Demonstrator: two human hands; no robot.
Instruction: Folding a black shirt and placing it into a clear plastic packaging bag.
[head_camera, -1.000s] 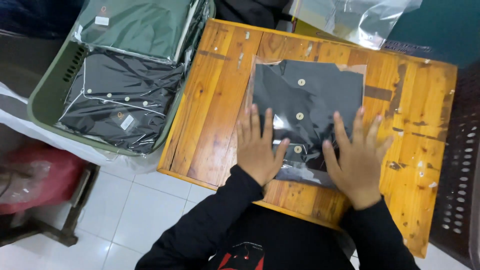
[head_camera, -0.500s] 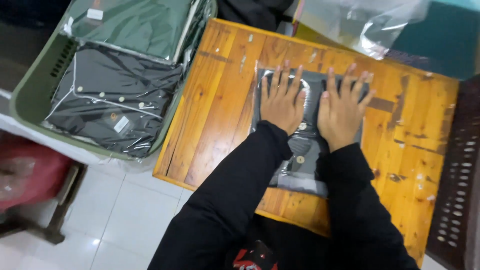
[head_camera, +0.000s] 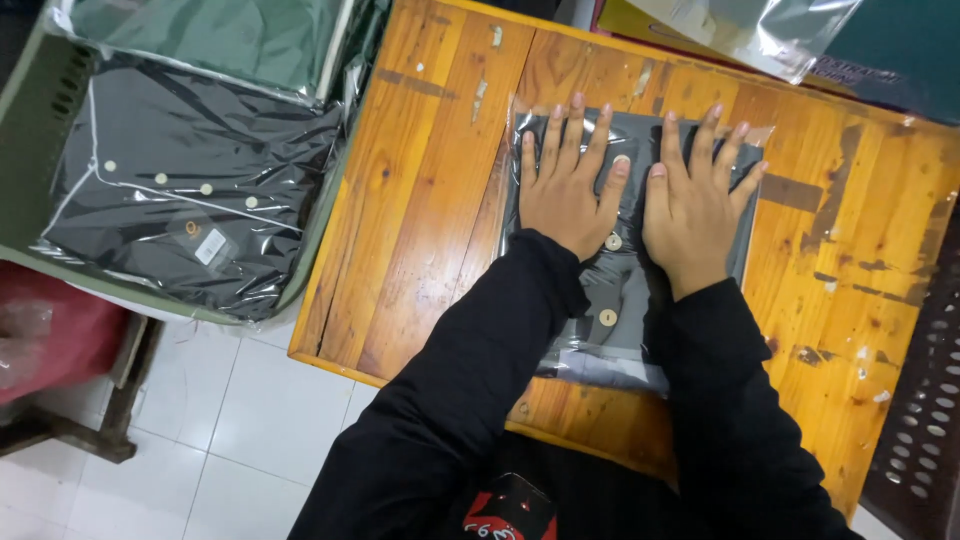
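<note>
While the wooden table (head_camera: 420, 200) carries only 1 dark shirt in its clear bag (head_camera: 625, 290), 2 bagged shirts already lie in the green crate (head_camera: 20, 90) beside the table. On the bag, left hand (head_camera: 565, 180) and right hand (head_camera: 700, 205) press flat, fingers spread, gripping nothing.

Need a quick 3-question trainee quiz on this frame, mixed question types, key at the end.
1. True or false: both hands lie flat, fingers spread, on the bagged dark garment.
2. Where is the packed dark shirt? A) in the green crate B) on the wooden table C) on the floor
3. What colour are the sleeves?

Key:
1. True: left hand and right hand press side by side.
2. A
3. Black
</note>
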